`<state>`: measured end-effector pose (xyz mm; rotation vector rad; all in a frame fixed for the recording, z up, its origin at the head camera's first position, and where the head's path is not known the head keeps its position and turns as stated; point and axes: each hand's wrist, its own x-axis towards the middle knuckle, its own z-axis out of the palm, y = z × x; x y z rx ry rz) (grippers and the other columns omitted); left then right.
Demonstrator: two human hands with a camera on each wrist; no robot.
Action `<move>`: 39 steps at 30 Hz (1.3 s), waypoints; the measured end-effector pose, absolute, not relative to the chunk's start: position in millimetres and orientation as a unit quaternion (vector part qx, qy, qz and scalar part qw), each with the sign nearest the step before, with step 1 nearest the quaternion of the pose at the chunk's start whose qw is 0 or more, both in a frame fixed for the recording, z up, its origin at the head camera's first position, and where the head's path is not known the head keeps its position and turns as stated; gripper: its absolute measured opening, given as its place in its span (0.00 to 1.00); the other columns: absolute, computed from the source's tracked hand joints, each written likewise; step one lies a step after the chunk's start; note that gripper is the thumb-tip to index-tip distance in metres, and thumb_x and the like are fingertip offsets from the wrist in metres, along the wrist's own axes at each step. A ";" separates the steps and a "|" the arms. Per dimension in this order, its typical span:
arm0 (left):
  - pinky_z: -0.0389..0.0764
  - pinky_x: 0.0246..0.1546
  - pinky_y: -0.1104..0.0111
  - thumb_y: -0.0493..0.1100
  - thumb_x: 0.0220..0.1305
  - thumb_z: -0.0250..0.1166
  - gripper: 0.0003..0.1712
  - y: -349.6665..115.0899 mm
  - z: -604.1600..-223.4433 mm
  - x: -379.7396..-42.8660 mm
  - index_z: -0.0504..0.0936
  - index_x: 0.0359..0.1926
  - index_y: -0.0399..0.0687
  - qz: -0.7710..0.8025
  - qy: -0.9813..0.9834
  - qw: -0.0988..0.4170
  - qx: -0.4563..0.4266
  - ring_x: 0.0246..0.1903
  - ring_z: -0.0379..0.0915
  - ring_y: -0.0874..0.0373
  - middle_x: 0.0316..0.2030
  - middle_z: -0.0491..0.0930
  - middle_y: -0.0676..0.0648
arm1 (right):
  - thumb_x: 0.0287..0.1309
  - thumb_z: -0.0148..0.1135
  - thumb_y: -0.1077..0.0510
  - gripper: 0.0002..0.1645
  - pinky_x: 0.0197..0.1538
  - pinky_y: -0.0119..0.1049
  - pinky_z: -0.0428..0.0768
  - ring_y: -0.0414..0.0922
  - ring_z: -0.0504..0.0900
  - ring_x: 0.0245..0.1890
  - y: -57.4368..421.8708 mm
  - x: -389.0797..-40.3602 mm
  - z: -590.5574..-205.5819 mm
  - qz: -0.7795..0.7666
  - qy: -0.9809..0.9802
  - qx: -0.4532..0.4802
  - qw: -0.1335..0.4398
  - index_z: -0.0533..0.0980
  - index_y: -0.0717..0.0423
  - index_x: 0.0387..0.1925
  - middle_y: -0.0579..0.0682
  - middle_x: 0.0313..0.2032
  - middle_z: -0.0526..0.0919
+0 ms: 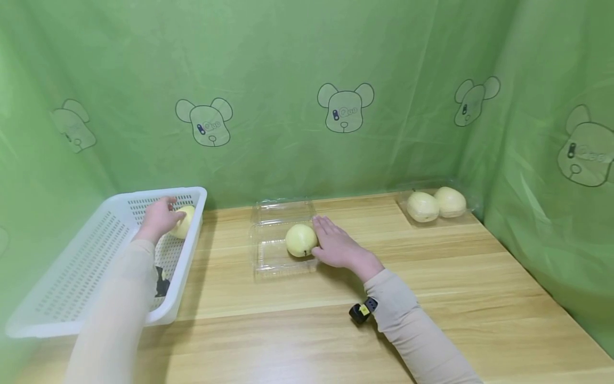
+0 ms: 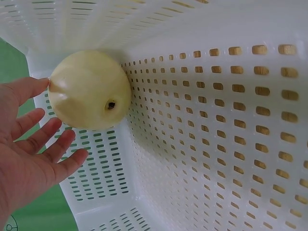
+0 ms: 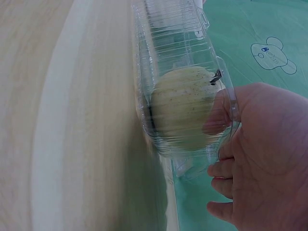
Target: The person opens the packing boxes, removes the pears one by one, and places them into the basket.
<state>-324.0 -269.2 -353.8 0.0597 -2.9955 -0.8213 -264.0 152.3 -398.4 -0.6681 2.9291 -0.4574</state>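
Note:
A white perforated basket [image 1: 200, 229] stands at the left, and my left hand [image 1: 160, 220] reaches into its far right corner. There, a pale yellow pear [image 2: 89, 91] lies against the basket walls. The left thumb tip touches the pear's side; the other fingers spread loosely below it in the left wrist view. At the table's middle, an unlidded clear plastic clamshell box [image 1: 268, 258] holds one pear [image 1: 300, 240] at its right side. My right hand [image 1: 338, 246] rests along the box's right edge, fingers extended, with its thumb [image 3: 219, 115] over the rim by the pear.
Another clear box [image 1: 408, 213] with two pears [image 1: 437, 204] sits at the far right of the wooden table [image 1: 268, 341]. Green curtains [image 1: 278, 64] printed with bear heads rise behind and at both sides. A small black device [image 1: 363, 311] hangs at the right sleeve.

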 end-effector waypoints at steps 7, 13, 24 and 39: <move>0.69 0.61 0.41 0.44 0.67 0.57 0.34 -270.1 -351.6 -322.5 0.61 0.66 0.26 -0.268 -0.963 0.028 0.015 0.59 0.64 0.28 0.60 0.66 0.21 | 0.63 0.49 0.48 0.48 0.78 0.53 0.49 0.60 0.43 0.77 152.2 -263.0 -397.7 -0.153 0.962 -0.219 0.052 0.42 0.68 0.74 0.64 0.76 0.44; 0.66 0.64 0.41 0.45 0.68 0.56 0.34 -267.4 -343.8 -319.6 0.61 0.67 0.28 -0.302 -0.953 0.032 0.015 0.62 0.62 0.29 0.63 0.64 0.23 | 0.63 0.49 0.49 0.48 0.78 0.53 0.49 0.60 0.44 0.77 152.6 -264.0 -398.4 -0.153 0.962 -0.220 0.049 0.42 0.69 0.74 0.65 0.76 0.44; 0.65 0.64 0.41 0.45 0.70 0.54 0.32 -259.5 -321.7 -313.2 0.61 0.68 0.31 -0.344 -0.936 0.071 0.017 0.64 0.61 0.31 0.65 0.63 0.26 | 0.63 0.49 0.48 0.48 0.78 0.52 0.49 0.60 0.44 0.77 153.1 -265.1 -399.7 -0.152 0.962 -0.222 0.047 0.43 0.69 0.74 0.65 0.76 0.44; 0.69 0.63 0.44 0.51 0.71 0.55 0.32 -244.8 -296.1 -303.3 0.63 0.69 0.39 -0.377 -0.920 0.104 0.007 0.65 0.64 0.37 0.68 0.65 0.33 | 0.63 0.48 0.48 0.48 0.78 0.53 0.49 0.60 0.44 0.77 152.9 -264.4 -399.1 -0.155 0.961 -0.222 0.048 0.43 0.68 0.74 0.64 0.76 0.43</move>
